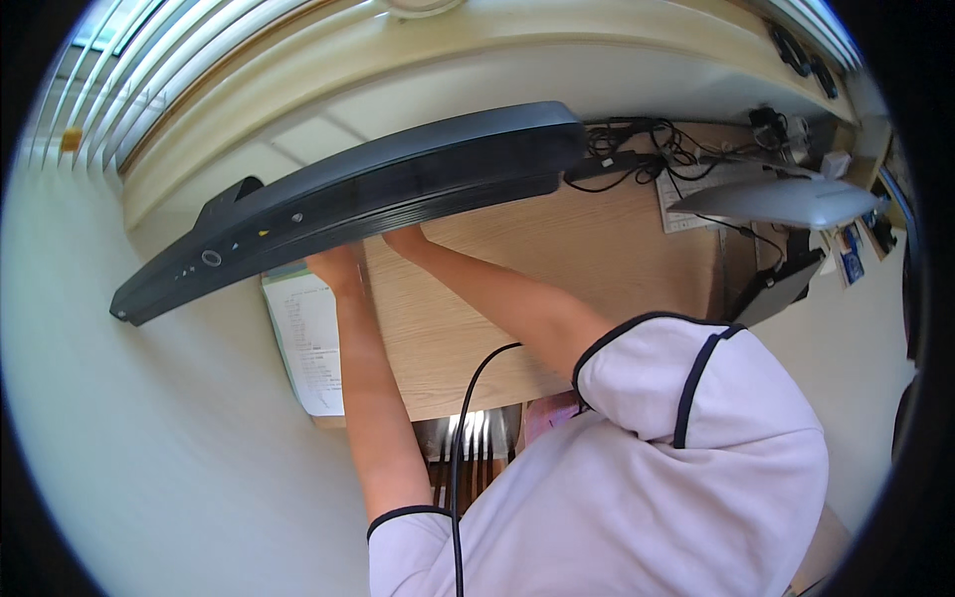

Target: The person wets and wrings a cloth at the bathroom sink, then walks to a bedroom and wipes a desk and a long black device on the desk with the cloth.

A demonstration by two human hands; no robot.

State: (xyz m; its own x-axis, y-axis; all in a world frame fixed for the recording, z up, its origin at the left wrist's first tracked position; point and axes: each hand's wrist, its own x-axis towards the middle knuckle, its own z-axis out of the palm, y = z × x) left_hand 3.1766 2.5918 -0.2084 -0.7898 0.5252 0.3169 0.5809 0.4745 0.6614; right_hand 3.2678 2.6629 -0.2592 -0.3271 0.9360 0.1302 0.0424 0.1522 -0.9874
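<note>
A large black appliance casing (358, 179) with a round button and small icons at its left end spans the view above the desk. Both my forearms reach under its lower edge. My left hand (333, 265) is partly visible beside the papers; its fingers are hidden behind the casing. Of my right hand (405, 239), only the wrist and heel show, close to the left one, and the rest is hidden. Whether either holds something cannot be seen. Printed papers (306, 343) lie in a stack at the left side of the wooden desk (522, 246).
Tangled black cables (649, 149) and a white keyboard (679, 201) lie at the desk's back right. A thin silver monitor (791, 201) stands there, with a black device (776, 287) nearby. A black cable (459, 448) hangs in front of my body. A windowsill (559, 30) runs behind.
</note>
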